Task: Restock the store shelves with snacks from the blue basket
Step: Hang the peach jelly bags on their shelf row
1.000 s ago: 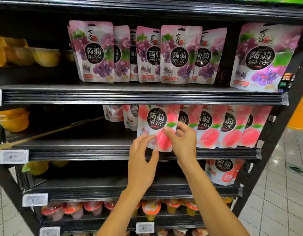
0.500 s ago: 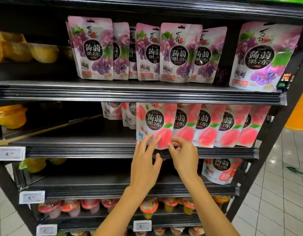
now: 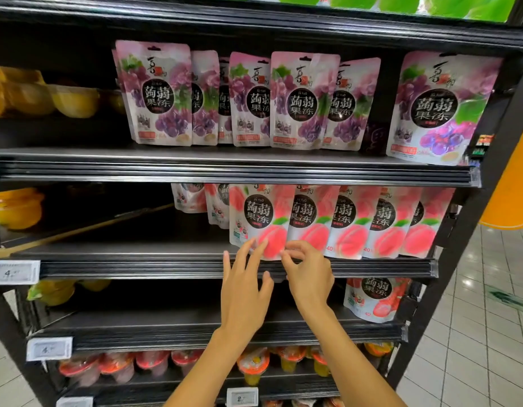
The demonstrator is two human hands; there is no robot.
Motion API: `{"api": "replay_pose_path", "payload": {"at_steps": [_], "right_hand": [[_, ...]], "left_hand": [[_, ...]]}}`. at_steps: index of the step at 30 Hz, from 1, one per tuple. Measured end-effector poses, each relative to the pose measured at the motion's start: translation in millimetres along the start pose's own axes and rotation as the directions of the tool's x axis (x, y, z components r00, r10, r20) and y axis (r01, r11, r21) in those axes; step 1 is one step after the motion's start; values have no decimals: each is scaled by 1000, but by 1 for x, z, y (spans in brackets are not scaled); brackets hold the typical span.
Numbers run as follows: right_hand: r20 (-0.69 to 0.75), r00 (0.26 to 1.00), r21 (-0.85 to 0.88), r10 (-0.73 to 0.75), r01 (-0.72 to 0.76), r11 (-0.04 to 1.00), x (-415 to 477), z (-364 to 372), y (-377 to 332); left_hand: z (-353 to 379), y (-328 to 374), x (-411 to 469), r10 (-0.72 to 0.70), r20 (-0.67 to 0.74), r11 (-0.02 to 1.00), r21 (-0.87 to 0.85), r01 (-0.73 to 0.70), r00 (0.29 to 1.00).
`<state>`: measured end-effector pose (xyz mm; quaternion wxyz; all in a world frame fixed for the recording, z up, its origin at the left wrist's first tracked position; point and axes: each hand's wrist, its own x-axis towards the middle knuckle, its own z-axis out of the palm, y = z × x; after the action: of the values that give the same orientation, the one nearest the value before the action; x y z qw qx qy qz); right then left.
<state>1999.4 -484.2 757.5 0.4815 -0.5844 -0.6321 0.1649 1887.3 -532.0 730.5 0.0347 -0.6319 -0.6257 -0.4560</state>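
A pink peach jelly pouch (image 3: 261, 218) stands upright at the front left of a row of like peach pouches (image 3: 383, 224) on the middle black shelf (image 3: 136, 264). My left hand (image 3: 245, 289) reaches up from below, its straight fingers touching the pouch's lower left edge. My right hand (image 3: 308, 274) is beside it, fingers curled, thumb and forefinger pinching the pouch's bottom right corner. The blue basket is out of view.
Purple grape pouches (image 3: 304, 101) fill the shelf above. Yellow jelly cups (image 3: 72, 101) sit at the left. One peach pouch (image 3: 374, 298) stands on the shelf below, and fruit cups (image 3: 154, 362) line the bottom shelf. Tiled floor (image 3: 474, 348) lies to the right.
The peach pouch went from held in front of the row to standing on the shelf. Both hands slid down to its bottom edge.
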Motion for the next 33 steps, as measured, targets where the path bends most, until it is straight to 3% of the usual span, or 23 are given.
{"api": "replay_pose_path", "payload": {"at_steps": [7,14,18,21,27,31,33], "right_hand": [[-71,996,-2,57,-58,998,1,2,5],[-115,993,43,26,-21,999,-8,-2,7],[-131,990,83,-46,57,995,-30,1,22],[-34,999,143,-40,44,989,-55,12,41],[245,954,71,172,-194,978,-144,47,105],[438,826,4,356,-397,918,-229,79,167],[505,736,-66,452,-489,870,-274,97,200]], "left_hand": [[2,2,-1,24,21,999,31,-25,999],[-1,5,-5,27,2,1000,-1,-27,1000],[-2,2,-22,9,-81,979,-204,-25,997],[-4,-12,-47,-24,-99,934,-357,-13,995],[10,-87,-141,-296,117,866,-386,318,948],[32,-158,-255,-488,326,770,-277,576,810],[42,-190,-320,-581,401,708,-181,683,708]]}}
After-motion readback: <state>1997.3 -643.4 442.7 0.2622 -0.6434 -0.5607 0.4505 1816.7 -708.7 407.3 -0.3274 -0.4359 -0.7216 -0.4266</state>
